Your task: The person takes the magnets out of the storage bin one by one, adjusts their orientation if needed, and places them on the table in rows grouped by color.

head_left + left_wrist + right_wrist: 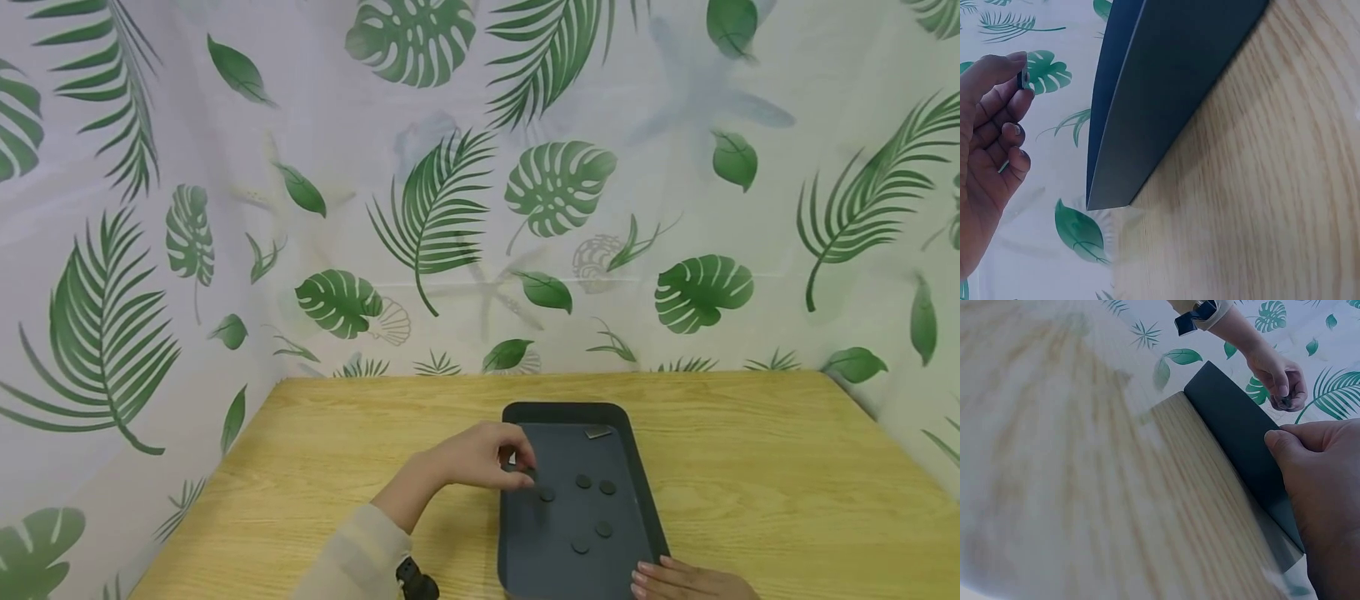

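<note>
Right hand (693, 582), nearest, has its grip clamped on the tray (540, 546), which lies on the desk (750, 467); left hand (483, 457) pinches one disc (1021, 80) above the tray, where five discs (583, 482) lie.

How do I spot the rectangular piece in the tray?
On the wooden table sits a dark tray with raised sides. Inside, near its far right corner, lies the small rectangular piece. Its straight edges and lighter face set it apart from the round dark discs.
</note>
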`<state>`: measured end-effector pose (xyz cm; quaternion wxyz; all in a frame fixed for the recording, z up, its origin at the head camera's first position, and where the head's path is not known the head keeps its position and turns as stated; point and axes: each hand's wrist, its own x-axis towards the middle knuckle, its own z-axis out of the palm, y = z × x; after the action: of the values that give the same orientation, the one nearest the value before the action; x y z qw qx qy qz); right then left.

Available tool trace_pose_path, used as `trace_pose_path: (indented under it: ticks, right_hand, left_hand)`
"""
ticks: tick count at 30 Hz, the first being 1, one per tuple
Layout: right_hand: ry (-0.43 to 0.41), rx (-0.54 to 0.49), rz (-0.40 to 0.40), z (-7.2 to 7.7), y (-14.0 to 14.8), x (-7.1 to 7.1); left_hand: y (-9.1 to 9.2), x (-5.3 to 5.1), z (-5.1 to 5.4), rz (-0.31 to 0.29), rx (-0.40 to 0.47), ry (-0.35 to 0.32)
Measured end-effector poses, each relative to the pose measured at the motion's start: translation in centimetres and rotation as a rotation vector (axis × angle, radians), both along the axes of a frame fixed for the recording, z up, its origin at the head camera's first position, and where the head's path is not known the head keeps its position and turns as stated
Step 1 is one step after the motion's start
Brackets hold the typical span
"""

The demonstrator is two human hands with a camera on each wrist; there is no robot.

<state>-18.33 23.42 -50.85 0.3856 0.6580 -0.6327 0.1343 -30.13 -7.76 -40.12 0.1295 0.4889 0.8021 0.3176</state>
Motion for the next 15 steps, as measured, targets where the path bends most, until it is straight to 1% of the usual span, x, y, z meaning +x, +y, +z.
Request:
trace_pose_path:
  ticks: [3,7,12,15]
  right_hand:
    - [0.011,-0.013,-0.001,0.1,-0.1,0.0]
    - [0.037,-0.027,-0.02,0.3,-0.3,0.2]
    - [0.059,-0.034,-0.037,0.3,-0.4,0.3]
    - [0.067,-0.035,-0.036,0.2,-0.4,0.2]
  left_hand:
    - [-0.6,0.0,0.2,0.037,-0.006,-0.002]
    - [-1.4,-0.1,0.2,0.09,-0.011,0.031]
    - [-2.7,-0.1,0.1,0.095,0.005,0.08]
    - [-3.4,-0.1,0.0,0.102,0.004,0.089]
